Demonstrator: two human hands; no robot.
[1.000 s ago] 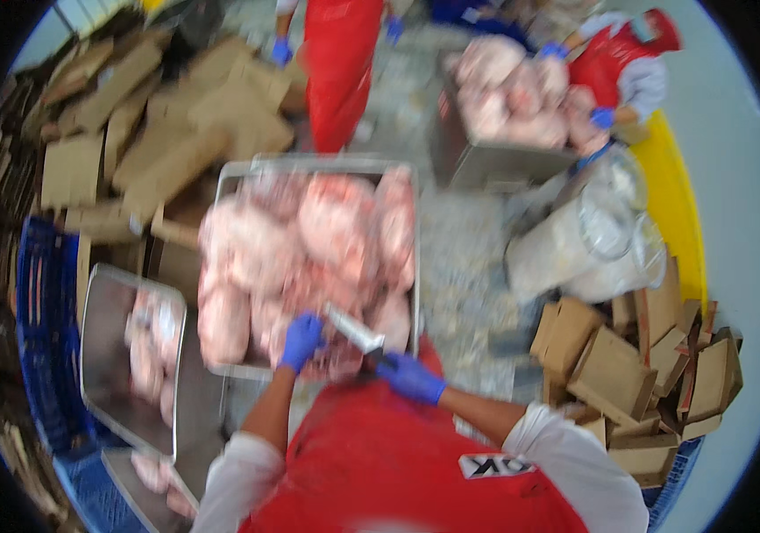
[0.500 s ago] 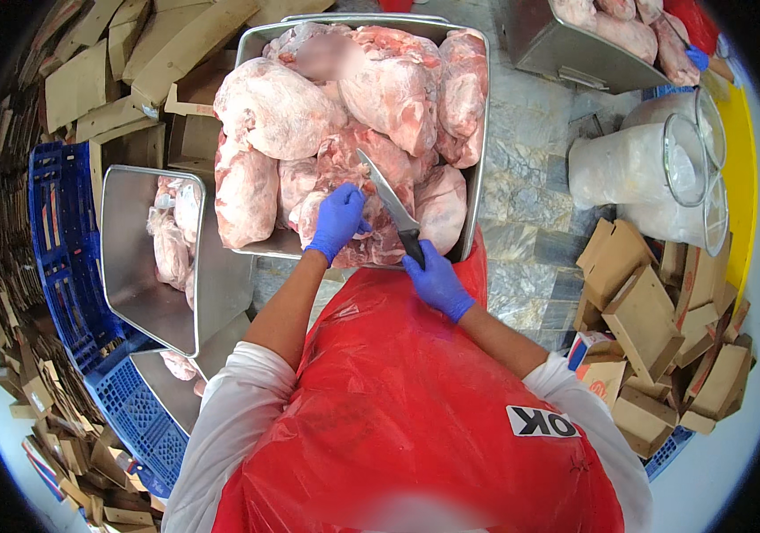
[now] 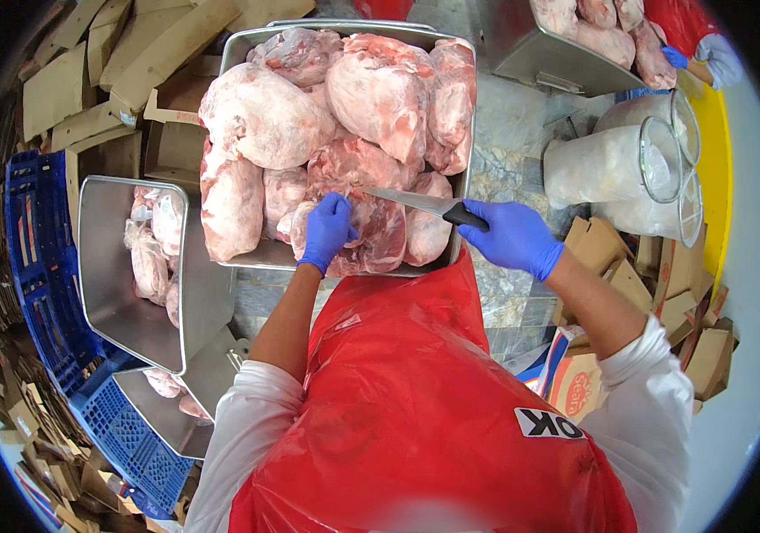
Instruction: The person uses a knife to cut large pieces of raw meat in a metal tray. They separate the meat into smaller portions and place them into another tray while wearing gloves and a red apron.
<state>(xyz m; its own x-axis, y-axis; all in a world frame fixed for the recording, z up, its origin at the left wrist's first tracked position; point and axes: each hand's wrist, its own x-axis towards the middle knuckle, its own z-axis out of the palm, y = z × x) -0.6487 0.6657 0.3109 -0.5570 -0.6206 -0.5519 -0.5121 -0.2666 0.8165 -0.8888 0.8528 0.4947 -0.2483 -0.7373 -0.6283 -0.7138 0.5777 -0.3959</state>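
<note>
Red, moist-looking meat (image 3: 380, 238), an opened cut with pale fat at its margins, lies at the near edge of a steel bin (image 3: 462, 184), in front of the other pieces. Judged by its bulk, it should be heavy and dense, soft and yielding on the cut face, slippery under gloves, and not fragile; whether its core is frozen cannot be told. Its thicker margin would give the surest hold, with the fingers kept off the line of the blade. The left hand (image 3: 329, 231), blue-gloved, rests on its left part with fingers curled; whether they pinch a flap is hidden. The right hand (image 3: 513, 238), likewise gloved, is closed around the black handle of a knife (image 3: 415, 202), whose blade lies over the cut with its tip towards the left hand's fingers; contact with the flesh cannot be made out. Large pale cuts (image 3: 265, 115) crowd the far and left sides, leaving little lateral room within the rim. The red apron (image 3: 407, 373) stands close against the near edge. Freer space lies above the load and to the right, where tiled floor (image 3: 509, 169) separates the bin from plastic-lined drums (image 3: 597, 164); cardboard cartons (image 3: 708, 360) stand beyond the right elbow.
</note>
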